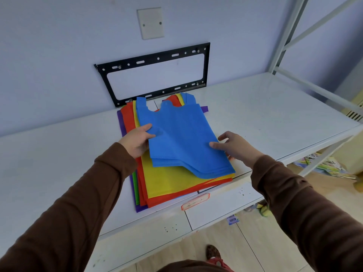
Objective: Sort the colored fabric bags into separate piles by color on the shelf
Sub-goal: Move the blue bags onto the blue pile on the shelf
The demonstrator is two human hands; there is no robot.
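One mixed stack of fabric bags lies on the white shelf [59, 154]. Blue bags [182, 134] are on top, over yellow bags [167, 181], red bags [129, 118], a green edge [135, 185] and purple bags [140, 209] at the bottom. My left hand [137, 140] pinches the left edge of the blue bags, thumb on top, and that side is lifted a little. My right hand [233, 146] rests at their right edge, fingers apart, a fingertip touching the blue fabric.
A black metal bracket [155, 57] is fixed to the wall behind the stack, under a blank wall plate [150, 23]. White shelf posts [284, 34] rise at the right. A red-edged label [194, 202] is stuck on the shelf's front edge. Books lie on the floor [324, 165].
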